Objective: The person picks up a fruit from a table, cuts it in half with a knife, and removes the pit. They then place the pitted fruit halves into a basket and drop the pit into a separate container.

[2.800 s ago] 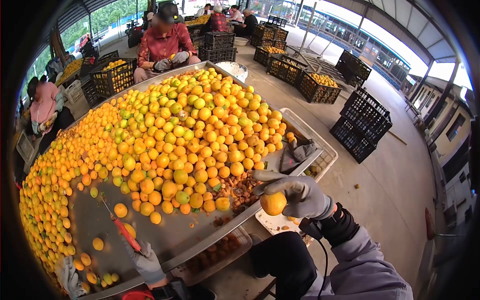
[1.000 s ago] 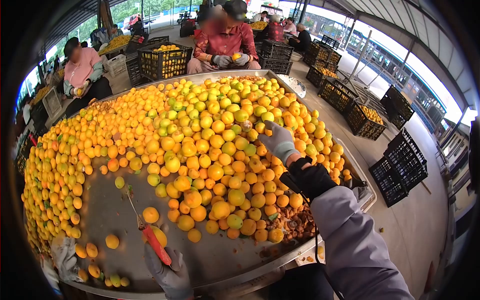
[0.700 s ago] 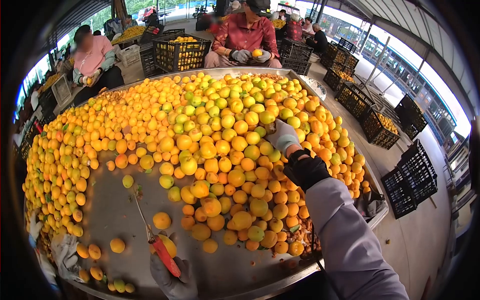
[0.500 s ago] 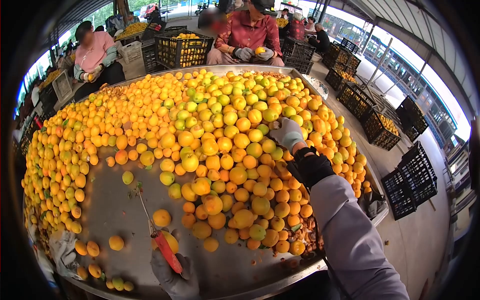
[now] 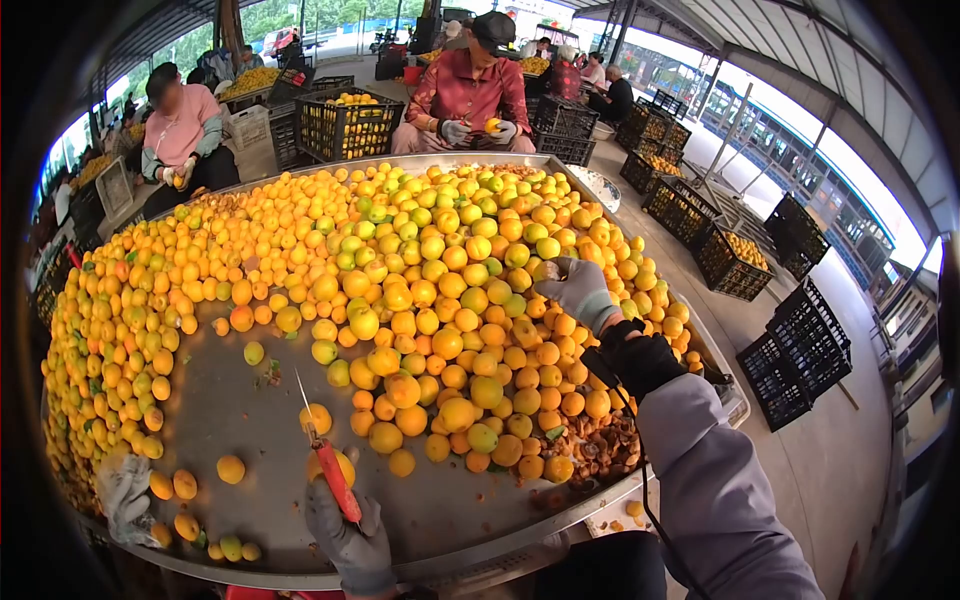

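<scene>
My left hand [image 5: 350, 535], in a grey glove, is low over the metal table [image 5: 240, 400]. It grips the red handle of a thin-bladed knife [image 5: 335, 480], blade pointing up and away. A yellow apricot [image 5: 346, 467] shows behind the handle, against the same hand. To the right, my gloved right hand [image 5: 582, 292] is at the heap of apricots [image 5: 440, 290], its fingers curled around a yellowish apricot [image 5: 546, 271] that they partly cover. A black band circles that wrist.
Brown pitted scraps [image 5: 600, 445] lie at the table's near right. A crumpled clear plastic bag [image 5: 125, 500] is at the left edge. Across the table sit a person in a red shirt [image 5: 465, 95] and one in pink [image 5: 180, 130]. Black crates [image 5: 800, 355] stand on the right.
The view has shifted, showing more of the near table edge. My right hand has turned and its fingers now close around a fruit in the heap. My left hand still holds the knife.
</scene>
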A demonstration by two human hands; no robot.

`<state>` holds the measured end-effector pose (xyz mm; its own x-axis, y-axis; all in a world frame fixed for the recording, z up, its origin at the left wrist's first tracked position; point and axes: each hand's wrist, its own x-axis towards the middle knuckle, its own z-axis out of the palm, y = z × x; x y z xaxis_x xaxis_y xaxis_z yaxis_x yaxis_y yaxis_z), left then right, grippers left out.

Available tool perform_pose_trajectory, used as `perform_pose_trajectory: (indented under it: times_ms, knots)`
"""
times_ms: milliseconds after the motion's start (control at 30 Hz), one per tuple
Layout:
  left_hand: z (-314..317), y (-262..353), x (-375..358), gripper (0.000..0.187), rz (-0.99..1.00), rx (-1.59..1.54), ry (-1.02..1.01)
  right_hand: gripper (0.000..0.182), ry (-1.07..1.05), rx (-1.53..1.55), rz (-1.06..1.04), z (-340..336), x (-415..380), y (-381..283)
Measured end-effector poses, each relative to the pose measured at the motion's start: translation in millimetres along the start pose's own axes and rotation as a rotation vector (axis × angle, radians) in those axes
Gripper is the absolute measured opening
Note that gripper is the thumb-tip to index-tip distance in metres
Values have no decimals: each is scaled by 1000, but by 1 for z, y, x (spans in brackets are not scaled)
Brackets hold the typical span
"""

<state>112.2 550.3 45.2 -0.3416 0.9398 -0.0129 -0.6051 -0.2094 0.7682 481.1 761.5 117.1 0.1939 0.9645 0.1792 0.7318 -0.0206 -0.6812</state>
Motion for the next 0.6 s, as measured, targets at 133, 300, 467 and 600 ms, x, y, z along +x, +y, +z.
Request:
perform_pose_trajectory:
  times_ms: [133,300,467,600]
  knots:
    - [-8,2,-7,41,-55,29,-69,43,16,-283,-146,-16,-38,-18]
    - [-14,1,-8,45,-51,-87,-7,47,132,-343,-286,-34,-104,-7]
    - [-8,7,-22,48,-38,-80,-108,48,158,-259,-151,-82,-213,19]
    - [-31,3,-25,49,-170,-234,-183,43,303,58,282,-126,-316,65]
